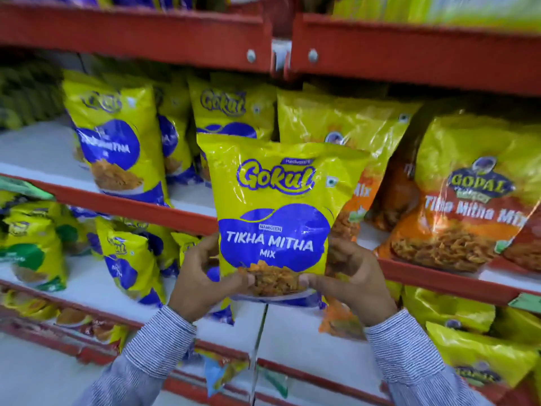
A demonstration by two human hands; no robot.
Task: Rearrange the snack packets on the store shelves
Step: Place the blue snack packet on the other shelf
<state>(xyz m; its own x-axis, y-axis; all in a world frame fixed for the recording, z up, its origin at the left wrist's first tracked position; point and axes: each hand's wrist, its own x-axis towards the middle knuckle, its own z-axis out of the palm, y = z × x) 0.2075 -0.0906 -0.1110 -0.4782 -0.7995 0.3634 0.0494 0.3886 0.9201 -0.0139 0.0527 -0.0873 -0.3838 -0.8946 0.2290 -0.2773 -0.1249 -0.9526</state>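
A yellow and blue Gokul Tikha Mitha Mix packet [275, 206] is held upright in front of the middle shelf. My left hand [202, 276] grips its lower left corner and my right hand [348, 276] its lower right corner, thumbs on the front. Behind it on the middle shelf [123, 206] stand matching Gokul packets [117, 142] at left and centre. Yellow and orange Gopal Tikha Mitha Mix packets [468, 194] stand at the right.
A red shelf [140, 30] runs overhead with more packets on it. The lower shelf [87, 285] holds green-labelled packets [35, 244] at left, blue-labelled ones [128, 259] and yellow packets [474, 353] at right. A further shelf lies below.
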